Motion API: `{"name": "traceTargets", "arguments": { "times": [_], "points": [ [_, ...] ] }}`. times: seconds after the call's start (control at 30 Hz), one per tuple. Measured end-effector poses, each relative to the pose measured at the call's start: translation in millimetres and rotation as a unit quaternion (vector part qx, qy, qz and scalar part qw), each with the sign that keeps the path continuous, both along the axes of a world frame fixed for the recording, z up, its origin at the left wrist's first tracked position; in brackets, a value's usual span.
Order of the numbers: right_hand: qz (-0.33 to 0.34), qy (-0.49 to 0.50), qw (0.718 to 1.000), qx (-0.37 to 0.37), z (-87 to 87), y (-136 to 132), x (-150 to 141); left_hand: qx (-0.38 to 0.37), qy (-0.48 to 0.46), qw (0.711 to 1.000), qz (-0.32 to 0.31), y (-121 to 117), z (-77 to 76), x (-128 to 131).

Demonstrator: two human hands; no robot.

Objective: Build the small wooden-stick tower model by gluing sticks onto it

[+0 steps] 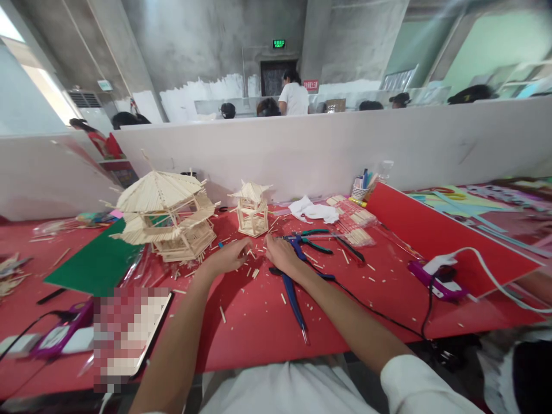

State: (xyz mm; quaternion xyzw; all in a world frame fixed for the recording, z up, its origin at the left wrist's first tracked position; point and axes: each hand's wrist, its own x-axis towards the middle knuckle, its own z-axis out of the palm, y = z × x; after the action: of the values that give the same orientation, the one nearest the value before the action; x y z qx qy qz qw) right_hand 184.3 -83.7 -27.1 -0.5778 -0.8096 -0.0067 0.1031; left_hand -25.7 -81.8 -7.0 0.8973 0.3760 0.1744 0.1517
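My left hand [230, 256] is low over the table with its fingers curled together near small cut sticks. Whatever is in them is too small to make out. Close by, my right hand [280, 253] has its fingers bent inward, and its grip is mostly hidden. Just beyond both hands stands a small pavilion model [252, 214] built from pale wooden sticks. A blue glue gun [295, 246] lies beside my right hand. Under my right forearm is a blue-handled tool [294, 302] with a metal tip. Short stick pieces [255, 273] are scattered between my forearms.
A larger stick pavilion [166, 215] stands left, beside a green board [97, 259]. Teal-handled pliers [319, 244], a white cloth [313, 210] and bundled sticks [357, 237] lie right. A red board [435, 241], power strips [440, 282] and a cable flank the work area.
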Motion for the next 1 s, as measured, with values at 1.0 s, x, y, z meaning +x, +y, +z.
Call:
{"name": "traceTargets", "arguments": {
  "times": [1.0],
  "points": [
    [0.148, 0.653, 0.709, -0.221, 9.0, -2.8, 8.2, -0.076, -0.36, 0.927, 0.074, -1.8, 4.2, 37.7]
  ]
}}
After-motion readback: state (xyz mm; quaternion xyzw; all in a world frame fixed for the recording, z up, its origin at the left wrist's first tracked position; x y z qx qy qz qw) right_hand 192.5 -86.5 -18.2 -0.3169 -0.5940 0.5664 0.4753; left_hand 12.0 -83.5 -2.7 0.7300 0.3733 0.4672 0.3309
